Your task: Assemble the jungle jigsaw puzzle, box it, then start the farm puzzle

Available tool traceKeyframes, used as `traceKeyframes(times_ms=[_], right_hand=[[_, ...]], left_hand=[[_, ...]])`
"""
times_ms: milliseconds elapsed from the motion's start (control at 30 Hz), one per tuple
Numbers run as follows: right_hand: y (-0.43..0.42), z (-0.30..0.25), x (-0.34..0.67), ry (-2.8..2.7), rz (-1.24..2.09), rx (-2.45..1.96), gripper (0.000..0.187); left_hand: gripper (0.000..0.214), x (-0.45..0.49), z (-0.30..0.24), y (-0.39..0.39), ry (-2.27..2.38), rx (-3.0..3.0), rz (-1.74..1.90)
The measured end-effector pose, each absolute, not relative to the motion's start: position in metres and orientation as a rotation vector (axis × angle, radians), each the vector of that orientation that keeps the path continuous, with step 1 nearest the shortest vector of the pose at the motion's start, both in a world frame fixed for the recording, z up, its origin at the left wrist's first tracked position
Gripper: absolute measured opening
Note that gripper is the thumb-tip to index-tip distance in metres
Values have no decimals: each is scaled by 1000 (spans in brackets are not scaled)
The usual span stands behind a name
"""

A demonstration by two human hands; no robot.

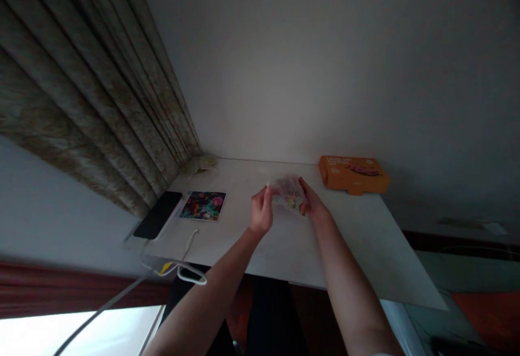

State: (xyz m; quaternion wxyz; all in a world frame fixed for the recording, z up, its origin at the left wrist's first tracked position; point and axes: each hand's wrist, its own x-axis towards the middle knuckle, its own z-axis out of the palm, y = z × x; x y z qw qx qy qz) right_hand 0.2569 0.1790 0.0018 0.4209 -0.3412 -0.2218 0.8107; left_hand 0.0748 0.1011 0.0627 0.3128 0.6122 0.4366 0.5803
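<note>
A clear plastic bag (pixel 287 191) with small colourful pieces inside is held up over the white table, between my two hands. The fingers of my left hand (pixel 262 209) pinch its left edge. At the other side, my right hand (pixel 313 199) wraps round the bag's right end, with its fingertips partly hidden behind the plastic. Blur and dim light keep me from telling what the pieces in the bag are.
An orange puzzle box (pixel 353 174) lies at the table's back right. To the left are a colourful picture card (pixel 203 206), a black phone-like slab (pixel 158 215) and a white cable (pixel 190 274). A patterned curtain (pixel 101 74) hangs at the left, touching the table corner.
</note>
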Motion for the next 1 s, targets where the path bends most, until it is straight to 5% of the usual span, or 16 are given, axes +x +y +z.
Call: traceKeyframes(times_ms=[133,367,567,767,900,1000], right_hand=[[186,-3,267,-514,1892,-903,56],[193,-11,275,-517,1792,-936,56],[196,-12,277,-482,1788,-905,57],[196,-9,286,-540,1913,-880,59],[195,-6,286,-517,1897,-856,56],[194,-6,282,-490,1873,-848,55]], left_hand=[[67,85,43,113,1138,1247,1485],[22,25,61,182,1928,1637,1387],[99,-83,69,227,2557,1889,465],[114,-123,58,237,2580,1769,171],[97,-133,63,241,2622,1821,105],[54,-154,74,246,2625,1842,97]])
